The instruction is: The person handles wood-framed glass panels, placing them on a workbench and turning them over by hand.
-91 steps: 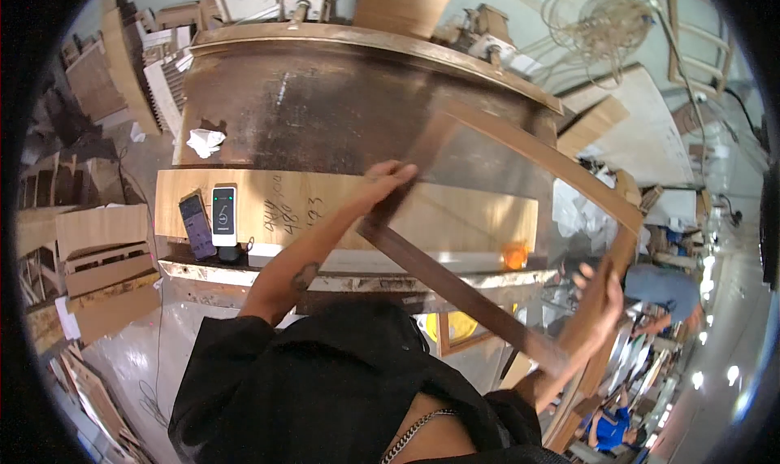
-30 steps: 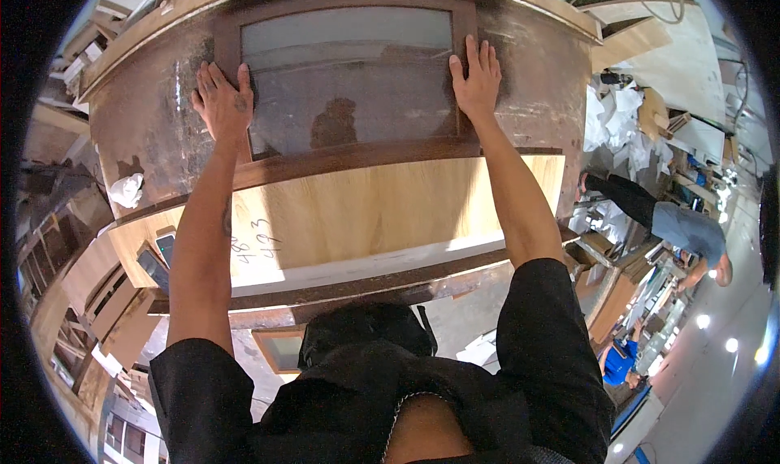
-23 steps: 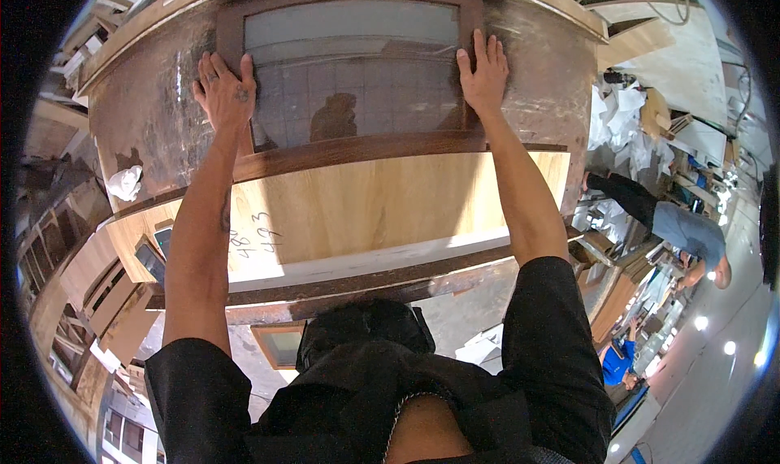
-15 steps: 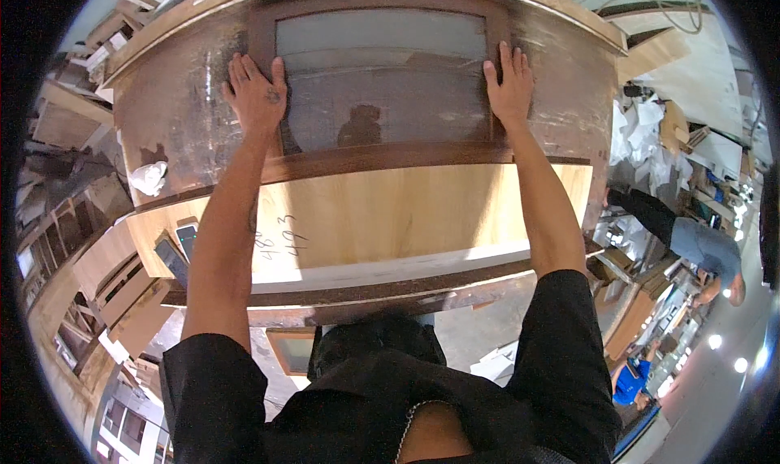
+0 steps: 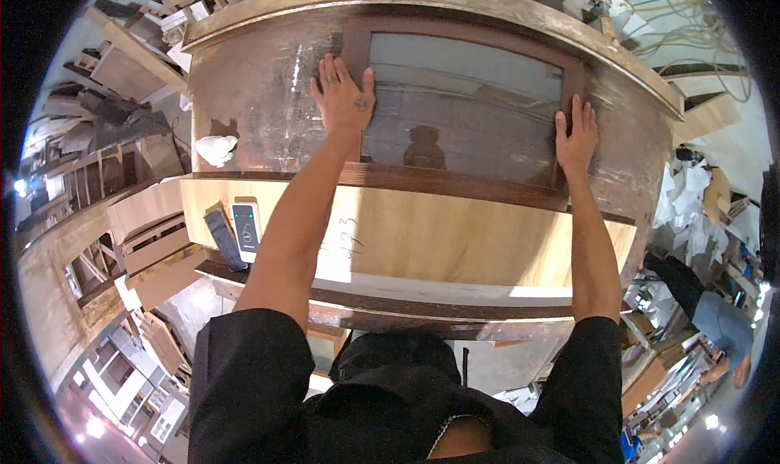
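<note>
A framed glass panel, like a cabinet door, lies on the worn brown workbench (image 5: 260, 114). Its dark brown wooden frame (image 5: 455, 181) surrounds a smooth grey pane (image 5: 471, 98) with reflections on it. My left hand (image 5: 344, 102) rests on the frame's left side, fingers stretched out and thumb near the pane. On the opposite side my right hand (image 5: 578, 141) lies with straight fingers along the right frame edge. Neither hand grips anything.
Along the bench's near side lies a pale wooden board (image 5: 455, 236) with handwritten marks. A phone (image 5: 246, 230) and a dark block (image 5: 225, 240) sit at its left end. A crumpled white cloth (image 5: 216, 149) lies at left. A person (image 5: 719, 326) is at far right.
My view has turned leftward, so the bench and panel appear farther right. Both hands stay on the frame's sides. The phone is now fully visible beside my left forearm.
</note>
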`<state>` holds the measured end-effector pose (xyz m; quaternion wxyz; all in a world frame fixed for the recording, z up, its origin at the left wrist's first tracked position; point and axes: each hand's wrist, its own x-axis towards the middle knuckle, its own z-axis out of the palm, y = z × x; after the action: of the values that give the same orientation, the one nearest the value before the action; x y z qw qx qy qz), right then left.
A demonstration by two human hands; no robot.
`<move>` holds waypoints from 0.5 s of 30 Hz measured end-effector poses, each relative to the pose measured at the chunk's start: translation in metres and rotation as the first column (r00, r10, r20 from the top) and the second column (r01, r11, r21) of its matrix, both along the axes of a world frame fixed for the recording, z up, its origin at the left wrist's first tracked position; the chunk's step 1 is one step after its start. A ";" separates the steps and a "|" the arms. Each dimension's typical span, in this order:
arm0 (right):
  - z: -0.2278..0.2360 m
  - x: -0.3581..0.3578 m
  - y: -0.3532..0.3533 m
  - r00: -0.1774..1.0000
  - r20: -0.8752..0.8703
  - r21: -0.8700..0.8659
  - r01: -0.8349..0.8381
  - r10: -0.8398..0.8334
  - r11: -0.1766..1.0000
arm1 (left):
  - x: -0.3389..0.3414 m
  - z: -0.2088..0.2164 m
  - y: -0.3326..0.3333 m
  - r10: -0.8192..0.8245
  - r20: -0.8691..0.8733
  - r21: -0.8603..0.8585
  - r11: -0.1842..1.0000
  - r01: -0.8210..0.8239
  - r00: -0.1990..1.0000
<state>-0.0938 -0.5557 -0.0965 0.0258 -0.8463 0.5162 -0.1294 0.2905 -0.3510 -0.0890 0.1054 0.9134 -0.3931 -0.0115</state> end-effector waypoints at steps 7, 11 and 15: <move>-0.005 0.004 -0.005 1.000 0.013 -0.021 -0.009 0.009 1.000 | 0.004 -0.007 0.004 -0.012 0.015 -0.040 0.999 0.013 1.000; 0.000 0.003 -0.004 1.000 -0.011 -0.001 0.008 -0.008 1.000 | 0.000 0.000 0.001 -0.011 -0.006 -0.013 1.000 0.011 1.000; 0.000 0.004 0.001 0.996 -0.090 -0.094 -0.031 0.023 0.995 | 0.005 -0.004 0.007 -0.020 -0.018 -0.048 0.999 0.019 1.000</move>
<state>-0.0896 -0.5549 -0.0969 -0.0360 -0.8584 0.4985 -0.1157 0.2956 -0.3442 -0.0927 0.1305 0.9066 -0.4011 -0.0115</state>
